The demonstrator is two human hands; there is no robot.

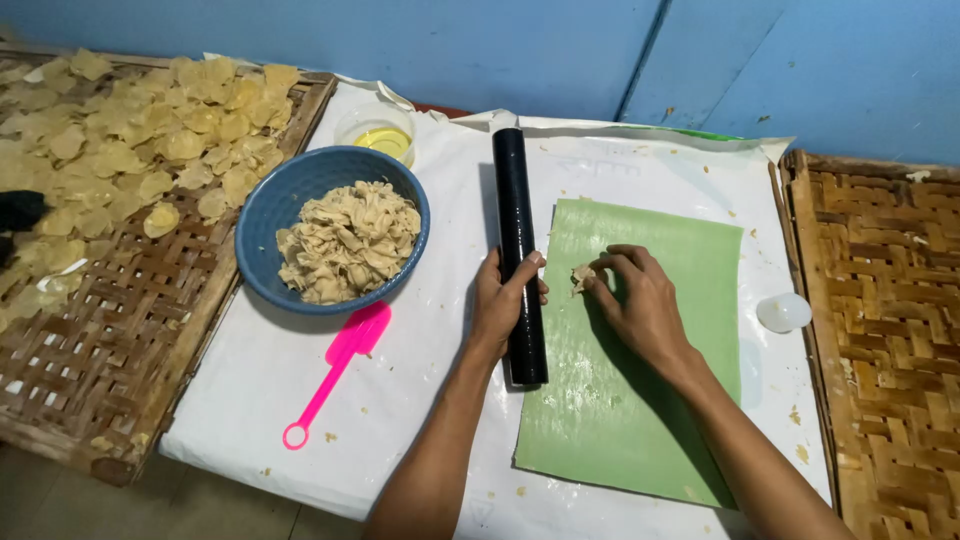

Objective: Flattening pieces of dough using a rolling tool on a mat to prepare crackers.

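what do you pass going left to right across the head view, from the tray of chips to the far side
woven tray of flat chips → blue bowl of dough → pink spatula → left hand gripping the black rolling pin → right hand pinching a dough lump on the green sheet → white round object → empty woven tray

Left hand [503, 300] is wrapped around a black rolling pin [520, 255], which lies along the left edge of a green sheet [650, 400]. Right hand [640, 300] pinches a small dough lump [581, 277] on that sheet, just right of the pin. Further left of the left hand sit a blue bowl [270, 215] full of dough and a pink spatula [335, 370].
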